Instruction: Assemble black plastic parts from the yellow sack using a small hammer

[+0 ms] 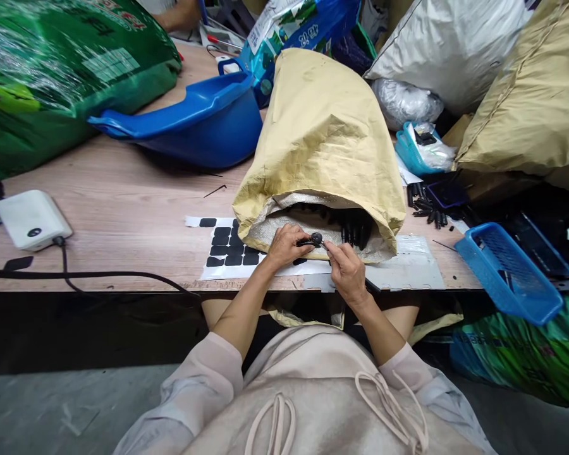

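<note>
My left hand (286,245) and my right hand (346,270) meet at the mouth of a tan paper sack (320,139) lying on the wooden table (123,208). Both hands pinch a small black part (314,239) with a round head between their fingertips. Several more black parts (353,224) lie inside the sack's silver-lined opening. A white sheet with black square pads (227,249) lies under my left hand. A second white sheet (408,265) lies to the right of my right hand.
A blue plastic basin (194,123) stands behind the sack, and a green bag (52,69) at the far left. A white box (31,218) with a black cable sits left. A blue basket (509,272) hangs off the right edge. Loose black parts (427,205) and large sacks fill the right.
</note>
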Demonstrator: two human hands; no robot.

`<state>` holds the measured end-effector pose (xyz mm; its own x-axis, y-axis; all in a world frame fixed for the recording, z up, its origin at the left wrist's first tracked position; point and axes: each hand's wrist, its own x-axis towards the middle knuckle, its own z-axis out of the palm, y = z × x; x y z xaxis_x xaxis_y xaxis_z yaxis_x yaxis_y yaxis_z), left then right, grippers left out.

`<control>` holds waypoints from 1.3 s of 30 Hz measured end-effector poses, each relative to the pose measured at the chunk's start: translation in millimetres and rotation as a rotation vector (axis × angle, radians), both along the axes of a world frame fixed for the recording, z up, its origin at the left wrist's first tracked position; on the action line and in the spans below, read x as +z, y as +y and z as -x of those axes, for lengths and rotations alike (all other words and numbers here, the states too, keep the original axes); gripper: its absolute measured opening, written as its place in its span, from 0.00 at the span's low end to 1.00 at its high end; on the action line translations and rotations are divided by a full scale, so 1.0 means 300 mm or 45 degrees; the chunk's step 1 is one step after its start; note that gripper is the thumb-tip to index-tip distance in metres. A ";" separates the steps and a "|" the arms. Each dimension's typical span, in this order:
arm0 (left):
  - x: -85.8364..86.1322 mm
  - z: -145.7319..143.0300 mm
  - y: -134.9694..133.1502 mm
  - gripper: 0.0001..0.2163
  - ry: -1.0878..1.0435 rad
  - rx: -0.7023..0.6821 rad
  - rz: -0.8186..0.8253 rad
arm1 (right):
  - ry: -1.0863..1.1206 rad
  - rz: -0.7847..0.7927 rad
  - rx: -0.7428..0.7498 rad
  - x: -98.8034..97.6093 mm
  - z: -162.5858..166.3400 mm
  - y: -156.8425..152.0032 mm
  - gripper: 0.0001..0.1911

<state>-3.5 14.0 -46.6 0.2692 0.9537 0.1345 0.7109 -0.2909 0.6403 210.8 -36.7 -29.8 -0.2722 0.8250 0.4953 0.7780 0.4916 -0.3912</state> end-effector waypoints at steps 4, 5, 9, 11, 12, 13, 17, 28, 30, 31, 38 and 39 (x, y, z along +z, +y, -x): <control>-0.005 -0.001 0.003 0.07 -0.018 0.002 -0.009 | -0.085 -0.012 -0.035 -0.002 -0.003 0.005 0.18; -0.005 -0.001 0.004 0.08 -0.021 0.005 -0.007 | -0.074 -0.011 -0.043 0.002 -0.007 0.006 0.18; -0.002 -0.002 0.006 0.08 -0.026 -0.001 0.010 | -0.001 -0.027 -0.069 0.019 -0.023 0.004 0.18; 0.002 -0.003 0.006 0.09 -0.016 0.009 0.017 | -0.023 -0.025 -0.071 0.018 -0.030 0.000 0.18; 0.003 -0.004 0.006 0.09 -0.009 0.016 0.022 | -0.041 -0.024 -0.069 0.015 -0.032 -0.002 0.18; 0.005 -0.004 0.006 0.09 -0.003 0.021 0.026 | -0.058 -0.022 -0.066 0.010 -0.035 -0.003 0.18; 0.008 -0.006 0.003 0.09 -0.003 0.031 0.022 | -0.054 -0.012 -0.101 -0.003 -0.054 0.005 0.17; 0.007 -0.006 -0.001 0.09 0.033 0.064 0.024 | -0.296 -0.112 -0.205 -0.047 -0.153 -0.015 0.11; 0.004 0.000 -0.002 0.08 0.020 0.055 0.034 | -0.295 -0.109 -0.218 -0.061 -0.150 -0.023 0.11; 0.002 0.004 -0.002 0.08 0.010 0.049 0.038 | -0.287 -0.104 -0.226 -0.065 -0.147 -0.026 0.11; -0.002 0.020 -0.004 0.11 -0.003 0.007 0.040 | -0.268 -0.079 -0.249 -0.056 -0.129 -0.032 0.12; -0.002 0.021 -0.004 0.11 -0.001 0.006 0.043 | -0.267 -0.069 -0.255 -0.055 -0.129 -0.033 0.12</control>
<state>-9.7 12.8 -47.2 0.2643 0.9590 0.1022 0.7119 -0.2655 0.6501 249.5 -46.5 -46.4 -0.2080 0.8463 0.4904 0.9226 0.3362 -0.1889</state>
